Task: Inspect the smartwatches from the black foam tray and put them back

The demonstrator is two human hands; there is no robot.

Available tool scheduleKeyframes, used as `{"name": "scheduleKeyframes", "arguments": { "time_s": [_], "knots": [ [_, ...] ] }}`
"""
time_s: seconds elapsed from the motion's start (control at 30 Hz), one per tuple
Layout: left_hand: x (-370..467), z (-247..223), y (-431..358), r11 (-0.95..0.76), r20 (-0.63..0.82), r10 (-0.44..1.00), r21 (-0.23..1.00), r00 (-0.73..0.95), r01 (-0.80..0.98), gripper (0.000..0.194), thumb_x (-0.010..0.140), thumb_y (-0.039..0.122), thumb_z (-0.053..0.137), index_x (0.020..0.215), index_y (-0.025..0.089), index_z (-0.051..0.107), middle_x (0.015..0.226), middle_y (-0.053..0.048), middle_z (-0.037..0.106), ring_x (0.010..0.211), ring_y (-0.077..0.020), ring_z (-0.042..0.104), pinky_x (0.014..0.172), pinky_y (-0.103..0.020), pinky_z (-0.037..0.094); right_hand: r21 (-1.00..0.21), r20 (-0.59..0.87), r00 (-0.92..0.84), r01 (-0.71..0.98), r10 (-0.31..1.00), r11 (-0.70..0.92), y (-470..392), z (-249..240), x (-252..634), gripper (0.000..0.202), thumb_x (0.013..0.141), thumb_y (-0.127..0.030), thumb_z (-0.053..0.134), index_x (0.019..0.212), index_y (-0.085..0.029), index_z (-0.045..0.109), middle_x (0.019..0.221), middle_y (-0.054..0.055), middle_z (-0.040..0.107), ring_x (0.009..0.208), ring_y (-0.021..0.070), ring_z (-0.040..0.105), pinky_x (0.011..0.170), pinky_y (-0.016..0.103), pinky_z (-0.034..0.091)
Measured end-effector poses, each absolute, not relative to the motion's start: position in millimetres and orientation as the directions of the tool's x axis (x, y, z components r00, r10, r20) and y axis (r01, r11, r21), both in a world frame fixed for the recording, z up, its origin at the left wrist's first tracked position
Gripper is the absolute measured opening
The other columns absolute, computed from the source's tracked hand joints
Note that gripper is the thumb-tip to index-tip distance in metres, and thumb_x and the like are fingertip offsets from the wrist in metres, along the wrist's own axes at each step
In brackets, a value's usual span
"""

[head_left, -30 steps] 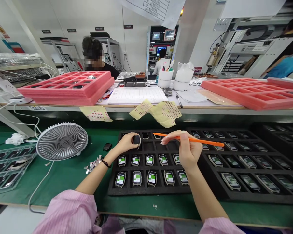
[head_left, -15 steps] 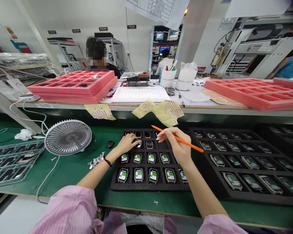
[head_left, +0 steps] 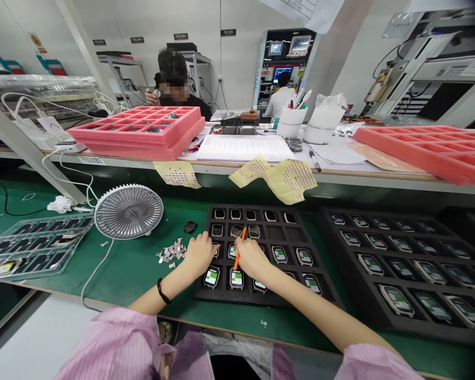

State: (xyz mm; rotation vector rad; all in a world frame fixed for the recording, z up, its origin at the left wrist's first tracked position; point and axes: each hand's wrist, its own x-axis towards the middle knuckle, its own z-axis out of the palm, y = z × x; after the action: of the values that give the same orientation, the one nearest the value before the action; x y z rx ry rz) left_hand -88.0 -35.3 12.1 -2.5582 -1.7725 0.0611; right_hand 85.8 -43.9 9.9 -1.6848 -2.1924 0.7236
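Observation:
A slim orange pointed stick (head_left: 240, 248) is gripped in my right hand (head_left: 252, 257), above the third row of a black foam tray (head_left: 277, 233). Its upper tip lies beside a dark-screened smartwatch (head_left: 236, 230) in the second row. My left hand (head_left: 200, 254) reaches over the tray's left edge at the leftmost watch of the third row, its fingers partly stretched and mostly covering that watch. I see nothing held there. Lower-row watches, such as this smartwatch (head_left: 236, 278), show green-and-white screens; the upper-row ones are dark. Two second-row pockets at the right hold no watch.
Silvery scraps (head_left: 172, 252) and a dark watch body (head_left: 190, 227) lie left of the tray. Beyond stands a round fan (head_left: 129, 211) beside a clear tray (head_left: 69, 244). Another black watch tray (head_left: 352, 285) is at right. Pink foam trays (head_left: 142, 142) sit on the shelf, with people behind.
My right hand has come down and left with the orange stick, now steeply angled over the third row. My left hand has drawn back from the upper rows toward the third row's left end.

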Motion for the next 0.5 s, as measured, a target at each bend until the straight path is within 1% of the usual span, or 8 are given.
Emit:
{"name": "scheduleKeyframes", "arguments": {
  "time_s": [0.07, 0.1, 0.17, 0.27, 0.3, 0.37, 0.43, 0.5],
  "knots": [
    [-85.2, 6.3, -38.7, -0.328, -0.029, 0.945, -0.049, 0.327, 0.944, 0.042, 0.097, 0.035, 0.033, 0.1, 0.002, 0.06, 0.103, -0.022, 0.056, 0.098, -0.033, 0.056, 0.074, -0.039, 0.046, -0.58, -0.082, -0.279, 0.794, 0.957, 0.182, -41.7, 7.4, 85.9, 0.022, 0.085, -0.007, 0.045, 0.102, -0.006, 0.059, 0.095, 0.022, 0.065, 0.098, 0.0315, 0.06, 0.086, 0.04, 0.04],
    [-85.1, 4.0, -38.6, -0.328, -0.024, 0.945, -0.019, 0.327, 0.945, 0.042, 0.097, 0.036, 0.033, 0.101, 0.003, 0.059, 0.102, -0.021, 0.056, 0.099, -0.032, 0.055, 0.074, -0.037, 0.046, -0.605, -0.082, -0.279, 0.777, 0.957, 0.174, -39.9, 5.5, 87.8, 0.023, 0.088, -0.011, 0.044, 0.106, -0.007, 0.058, 0.097, 0.021, 0.065, 0.098, 0.0294, 0.061, 0.086, 0.038, 0.041],
    [-87.7, 1.3, -36.5, -0.346, 0.012, 0.938, 0.069, 0.346, 0.936, 0.04, 0.096, 0.04, 0.032, 0.102, 0.008, 0.056, 0.099, -0.017, 0.057, 0.099, -0.0292, 0.055, 0.077, -0.036, 0.046, -0.66, -0.083, -0.277, 0.735, 0.957, 0.156, -35.6, -0.2, 93.0, 0.026, 0.09, -0.017, 0.043, 0.112, -0.01, 0.056, 0.096, 0.015, 0.066, 0.094, 0.0245, 0.063, 0.083, 0.034, 0.044],
    [-92.8, 2.3, -34.2, -0.362, 0.062, 0.932, 0.21, 0.357, 0.908, 0.035, 0.096, 0.041, 0.03, 0.096, 0.014, 0.053, 0.096, -0.013, 0.058, 0.096, -0.0257, 0.056, 0.082, -0.036, 0.045, -0.732, -0.09, -0.279, 0.669, 0.956, 0.127, -30.2, -11.2, 96.6, 0.026, 0.093, -0.021, 0.042, 0.114, -0.012, 0.054, 0.085, 0.008, 0.066, 0.078, 0.0179, 0.064, 0.073, 0.028, 0.047],
    [-93.4, 3.7, -34.4, -0.359, 0.053, 0.932, 0.255, 0.358, 0.898, 0.035, 0.096, 0.04, 0.029, 0.094, 0.014, 0.052, 0.095, -0.013, 0.058, 0.094, -0.0253, 0.057, 0.083, -0.036, 0.045, -0.751, -0.09, -0.283, 0.649, 0.955, 0.122, -29.0, -14.3, 95.6, 0.026, 0.093, -0.022, 0.042, 0.113, -0.013, 0.054, 0.082, 0.006, 0.066, 0.074, 0.0166, 0.064, 0.07, 0.027, 0.048],
    [-92.5, 7.1, -35.6, -0.347, -0.009, 0.928, 0.35, 0.373, 0.87, 0.032, 0.097, 0.037, 0.025, 0.093, 0.015, 0.049, 0.092, -0.012, 0.06, 0.088, -0.0251, 0.06, 0.08, -0.036, 0.045, -0.779, -0.085, -0.29, 0.616, 0.953, 0.118, -27.7, -18.2, 91.0, 0.024, 0.093, -0.023, 0.043, 0.111, -0.014, 0.056, 0.077, 0.004, 0.065, 0.069, 0.0152, 0.062, 0.069, 0.026, 0.047],
    [-90.9, 10.2, -36.0, -0.327, -0.08, 0.914, 0.439, 0.399, 0.837, 0.029, 0.097, 0.033, 0.022, 0.098, 0.016, 0.046, 0.089, -0.011, 0.063, 0.082, -0.0255, 0.063, 0.076, -0.035, 0.044, -0.795, -0.075, -0.29, 0.595, 0.954, 0.119, -27.2, -18.3, 85.2, 0.021, 0.093, -0.023, 0.044, 0.106, -0.015, 0.057, 0.074, 0.004, 0.064, 0.068, 0.0146, 0.061, 0.069, 0.026, 0.047],
    [-91.1, 12.3, -33.2, -0.316, -0.124, 0.896, 0.498, 0.426, 0.808, 0.027, 0.097, 0.03, 0.022, 0.101, 0.017, 0.045, 0.088, -0.01, 0.064, 0.079, -0.0258, 0.063, 0.072, -0.034, 0.043, -0.806, -0.065, -0.288, 0.58, 0.955, 0.12, -27.0, -15.7, 80.5, 0.019, 0.094, -0.022, 0.041, 0.101, -0.014, 0.058, 0.074, 0.004, 0.063, 0.065, 0.0138, 0.059, 0.067, 0.025, 0.046]
  ]
}}
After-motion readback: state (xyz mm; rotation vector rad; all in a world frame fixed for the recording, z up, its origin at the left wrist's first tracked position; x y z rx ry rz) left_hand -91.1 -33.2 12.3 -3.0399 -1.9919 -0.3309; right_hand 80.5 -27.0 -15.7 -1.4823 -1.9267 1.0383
